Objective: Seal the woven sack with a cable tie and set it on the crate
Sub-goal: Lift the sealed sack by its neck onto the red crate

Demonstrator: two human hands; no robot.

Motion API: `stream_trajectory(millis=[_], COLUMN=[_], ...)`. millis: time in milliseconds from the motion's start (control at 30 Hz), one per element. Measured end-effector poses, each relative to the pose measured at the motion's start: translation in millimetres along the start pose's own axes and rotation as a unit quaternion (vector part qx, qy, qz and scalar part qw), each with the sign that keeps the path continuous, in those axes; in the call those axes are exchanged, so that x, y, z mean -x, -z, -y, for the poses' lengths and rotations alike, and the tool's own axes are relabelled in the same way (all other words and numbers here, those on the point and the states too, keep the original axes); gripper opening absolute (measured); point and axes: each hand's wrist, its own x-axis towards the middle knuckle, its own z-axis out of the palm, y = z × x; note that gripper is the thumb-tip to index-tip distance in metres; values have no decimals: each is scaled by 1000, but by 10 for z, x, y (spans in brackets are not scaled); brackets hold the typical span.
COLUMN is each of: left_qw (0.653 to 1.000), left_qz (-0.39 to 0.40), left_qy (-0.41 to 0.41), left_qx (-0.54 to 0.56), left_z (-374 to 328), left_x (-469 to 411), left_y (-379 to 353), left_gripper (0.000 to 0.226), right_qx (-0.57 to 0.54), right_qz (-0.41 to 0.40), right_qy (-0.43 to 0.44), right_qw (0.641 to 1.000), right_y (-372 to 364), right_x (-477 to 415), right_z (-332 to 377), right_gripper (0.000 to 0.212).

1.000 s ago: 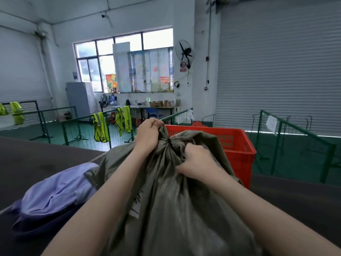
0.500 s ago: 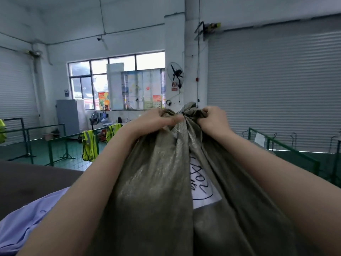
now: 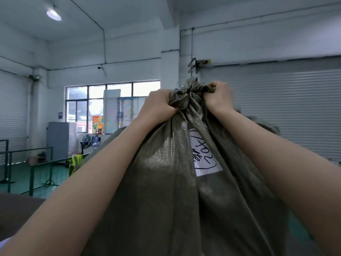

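Note:
An olive-green woven sack point(image 3: 166, 182) hangs high in front of me and fills the lower middle of the view. Its mouth is bunched into a tight neck point(image 3: 189, 90) at the top. A white label point(image 3: 203, 152) with black handwriting is stuck on its front. My left hand point(image 3: 159, 106) grips the gathered fabric on the left of the neck. My right hand point(image 3: 219, 97) grips it on the right. The cable tie is too small to make out, and the red crate is hidden behind the sack.
Green metal barriers point(image 3: 38, 169) stand on the green floor at the left, with a yellow vest point(image 3: 75, 162) draped on one. A grey roller door point(image 3: 286, 111) fills the right wall. The dark table edge point(image 3: 20, 204) shows at lower left.
Both hands have lifted the sack upward by its neck, from resting on the table to hanging high. My view has tilted up, and the red crate and the purple cloth have dropped out of sight.

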Motion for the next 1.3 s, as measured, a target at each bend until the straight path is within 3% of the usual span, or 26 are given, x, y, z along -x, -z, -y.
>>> stream_trajectory(millis=[133, 267, 433, 600, 767, 967, 1033, 1300], left_qw=[995, 983, 955, 943, 934, 945, 952, 985], left_qz=[-94, -175, -278, -313, -333, -299, -275, -115], left_qy=[-31, -56, -100, -114, -98, -45, -37, 33], left_qx=[-6, -16, -20, 12, 88, 125, 125, 127], left_z=[39, 140, 302, 478, 765, 1215, 1346, 1949], left_x=[-193, -329, -345, -409, -399, -512, -499, -223], left_y=[-26, -61, -204, -492, -843, -1408, -1637, -2641], left_gripper=[28, 17, 15, 15, 25, 12, 11, 15], right_qx=[-16, -42, -105, -120, -138, -124, -107, -43], right_qz=[-57, -92, -165, -224, -226, -214, -208, -93], right_qy=[9, 22, 118, 168, 192, 217, 209, 87], right_qw=[998, 995, 974, 952, 945, 944, 949, 991], right_y=[-8, -76, -245, -501, -841, -1321, -1460, -2004], right_x=[-167, -248, -258, -281, -215, -288, -262, 78], right_z=[106, 179, 138, -55, -296, -703, -918, -1878], right_gripper=[26, 28, 25, 26, 19, 26, 20, 21])
